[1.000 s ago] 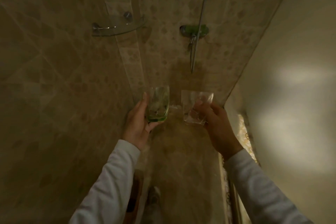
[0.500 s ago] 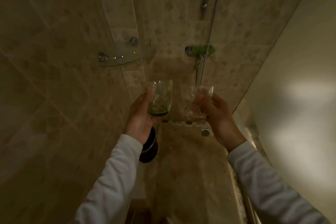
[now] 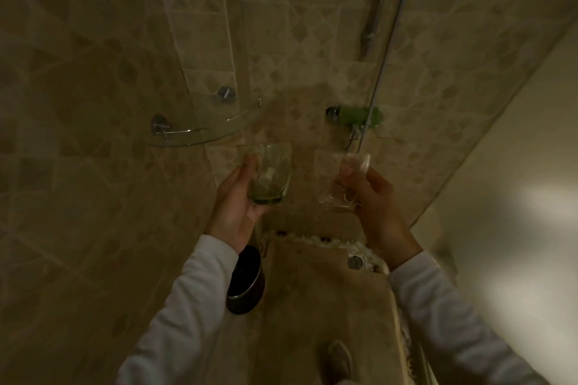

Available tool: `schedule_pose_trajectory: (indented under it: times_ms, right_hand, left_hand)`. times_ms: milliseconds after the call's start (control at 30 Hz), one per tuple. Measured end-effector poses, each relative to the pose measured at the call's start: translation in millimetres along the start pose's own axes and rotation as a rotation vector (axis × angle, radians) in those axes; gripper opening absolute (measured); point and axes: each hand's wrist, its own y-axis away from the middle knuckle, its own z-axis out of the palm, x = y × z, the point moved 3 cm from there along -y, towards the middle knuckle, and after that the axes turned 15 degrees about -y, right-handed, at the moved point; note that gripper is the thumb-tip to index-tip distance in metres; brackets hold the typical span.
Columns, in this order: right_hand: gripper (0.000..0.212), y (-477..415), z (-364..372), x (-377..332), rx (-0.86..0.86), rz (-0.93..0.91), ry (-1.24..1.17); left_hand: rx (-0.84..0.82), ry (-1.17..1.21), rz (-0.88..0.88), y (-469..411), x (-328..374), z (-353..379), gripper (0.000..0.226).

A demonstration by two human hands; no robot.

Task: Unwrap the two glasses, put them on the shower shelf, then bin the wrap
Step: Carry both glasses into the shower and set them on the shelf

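Green glass (image 3: 271, 174) bare, held in left hand (image 3: 235, 209). Right hand (image 3: 373, 201) grips clear glass (image 3: 343, 181); wrap on it: cannot tell. Shower shelf (image 3: 200, 131) carries nothing; both placements, binning left.

Beige wall tiles (image 3: 93, 197) carry a pale diamond pattern; the green-tinted glass (image 3: 271, 176) contrasts with the colourless clear glass (image 3: 344, 184); both sleeves (image 3: 187, 306) are white; the shower fitting (image 3: 359, 117) is bright green; the bin (image 3: 245, 281) is dark brown; the shelf (image 3: 200, 134) is clear glass
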Motion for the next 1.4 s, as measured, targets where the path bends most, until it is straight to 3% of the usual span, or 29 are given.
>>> schedule_pose_trajectory:
  times_ms: [133,333,467,767,900,967,1100,1200,1300,1400]
  right_hand:
    - [0.031,-59,-20,-9,-0.098,-0.014,0.034]
    - [0.05,-149,-40,-30,-0.216,-0.03,0.069]
    - [0.047,-201,-38,-38,-0.275,0.009,-0.003]
    - [0.05,-293,33,-7,-0.38,0.134,-0.114]
    - [0.048,-319,83,14,-0.427,0.146,-0.113]
    - [0.051,-330,109,24,-0.448,0.144,-0.131]
    - [0.05,-351,161,49,-0.493,0.157,-0.123]
    - [0.056,-367,192,69,-0.494,0.124,-0.04]
    - [0.056,-383,211,94,-0.475,0.089,0.036]
    - [0.071,-398,221,118,-0.472,0.04,0.126]
  left_hand:
    - [0.078,-0.027,-0.017,-52,-3,25,0.075]
    - [0.147,-0.076,0.074,-114,3,61,0.073]
    - [0.258,-0.058,0.106,-139,15,68,0.078]
    - [0.432,0.037,0.2,-171,57,15,0.09]
    - [0.518,0.027,0.273,-183,66,-29,0.071]
    - [0.546,-0.026,0.315,-190,72,-50,0.056]
    - [0.745,-0.236,0.36,-206,90,-88,0.072]
    - [0.884,-0.394,0.377,-220,99,-111,0.067]
    - [0.961,-0.567,0.349,-236,101,-128,0.068]
    - [0.993,-0.632,0.31,-255,94,-141,0.07]
